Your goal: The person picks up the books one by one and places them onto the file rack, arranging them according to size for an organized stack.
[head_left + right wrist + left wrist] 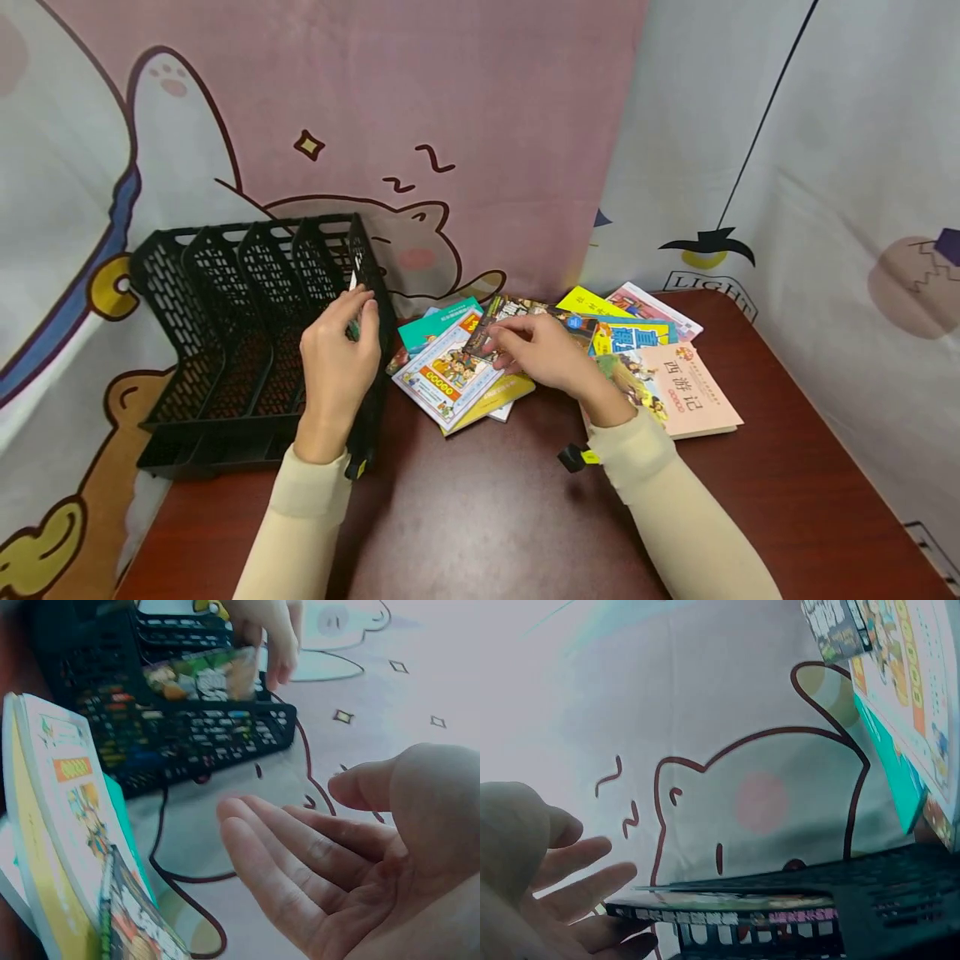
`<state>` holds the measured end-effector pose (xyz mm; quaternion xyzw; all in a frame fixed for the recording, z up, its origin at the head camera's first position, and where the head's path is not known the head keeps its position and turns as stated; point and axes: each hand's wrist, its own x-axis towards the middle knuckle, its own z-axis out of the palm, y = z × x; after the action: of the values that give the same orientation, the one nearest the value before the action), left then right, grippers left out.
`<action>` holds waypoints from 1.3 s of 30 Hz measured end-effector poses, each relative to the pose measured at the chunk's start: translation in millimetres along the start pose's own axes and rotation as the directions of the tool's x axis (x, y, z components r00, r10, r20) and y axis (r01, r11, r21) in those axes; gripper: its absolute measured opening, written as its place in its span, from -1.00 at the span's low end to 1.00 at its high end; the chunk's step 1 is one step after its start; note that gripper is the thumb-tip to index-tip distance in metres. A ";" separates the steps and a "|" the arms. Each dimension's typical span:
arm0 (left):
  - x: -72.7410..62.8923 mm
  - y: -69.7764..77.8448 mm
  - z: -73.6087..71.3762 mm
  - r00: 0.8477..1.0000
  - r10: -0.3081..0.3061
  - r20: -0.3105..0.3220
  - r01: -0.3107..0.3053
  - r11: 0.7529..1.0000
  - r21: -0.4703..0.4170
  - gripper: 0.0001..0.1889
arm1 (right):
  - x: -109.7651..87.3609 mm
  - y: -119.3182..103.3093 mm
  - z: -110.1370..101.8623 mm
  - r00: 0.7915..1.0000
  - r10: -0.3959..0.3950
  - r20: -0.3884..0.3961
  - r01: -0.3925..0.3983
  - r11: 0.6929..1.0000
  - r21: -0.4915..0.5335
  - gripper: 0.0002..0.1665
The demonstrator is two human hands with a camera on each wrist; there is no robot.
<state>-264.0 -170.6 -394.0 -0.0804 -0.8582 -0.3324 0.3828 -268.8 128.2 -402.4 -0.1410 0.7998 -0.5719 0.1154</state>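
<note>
My left hand (341, 350) is at the right end of the black file rack (225, 437), its thumb apart from its fingers. In the rack's rightmost slot stands a thin book (199, 679) with a colourful cover. The book's spine (742, 911) shows in the left wrist view, with my left fingertips right at its end. My right hand (543, 350) hovers over the spread books, fingers relaxed and nothing held. Under it lie a dark-covered book (491, 317) and a white book with a cartoon cover (450, 371).
Right of my right hand lies a pink book (693, 392) by a blue and yellow one (637, 336). A yellow book (581, 302) and a pink-edged one (652, 308) are farther back. A green book (442, 323) is near the rack. Printed cloth (510, 150) hangs behind the table.
</note>
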 end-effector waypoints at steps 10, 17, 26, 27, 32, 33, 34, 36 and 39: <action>-2.5 15.9 1.4 0.998 0.058 -0.016 -0.058 0.998 -0.024 -0.71 | -6.6 -2.6 -29.1 0.999 0.038 -0.035 -0.042 0.994 -0.103 -0.57; -8.8 32.6 1.9 0.988 0.152 0.040 -0.148 0.985 -0.088 -0.73 | -14.3 -4.6 -56.8 0.988 0.069 -0.136 -0.086 0.988 -0.127 -0.50; -18.2 48.0 29.3 0.975 0.073 0.208 -0.053 0.994 -0.098 -0.72 | -19.8 6.7 -85.6 0.958 0.150 -0.246 -0.207 0.951 -0.228 -0.44; -18.5 49.6 33.1 0.972 0.049 0.228 -0.029 0.995 -0.092 -0.71 | -20.1 8.2 -87.2 0.955 0.157 -0.250 -0.216 0.949 -0.229 -0.43; -17.6 53.8 54.4 0.947 -0.038 0.318 0.053 0.998 -0.040 -0.66 | -19.9 16.9 -93.3 0.948 0.195 -0.251 -0.266 0.918 -0.295 -0.34; -17.3 54.1 58.7 0.941 -0.056 0.335 0.068 0.997 -0.025 -0.66 | -19.2 19.6 -95.0 0.947 0.205 -0.248 -0.279 0.906 -0.319 -0.32; -17.1 54.3 62.7 0.932 -0.073 0.354 0.080 0.997 -0.007 -0.64 | -18.7 21.3 -96.3 0.944 0.216 -0.248 -0.294 0.891 -0.345 -0.30; -17.0 54.1 70.7 0.911 -0.108 0.398 0.102 0.994 0.035 -0.60 | -17.2 26.1 -99.6 0.939 0.234 -0.252 -0.320 0.864 -0.389 -0.29; -17.1 52.9 82.9 0.868 -0.148 0.474 0.120 0.989 0.090 -0.53 | -14.2 35.2 -104.2 0.930 0.252 -0.269 -0.350 0.834 -0.426 -0.29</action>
<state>-281.5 -75.7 -419.4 -0.0893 -0.9390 -0.3028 0.1365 -294.8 236.0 -402.1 0.0224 0.9332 -0.3482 0.0853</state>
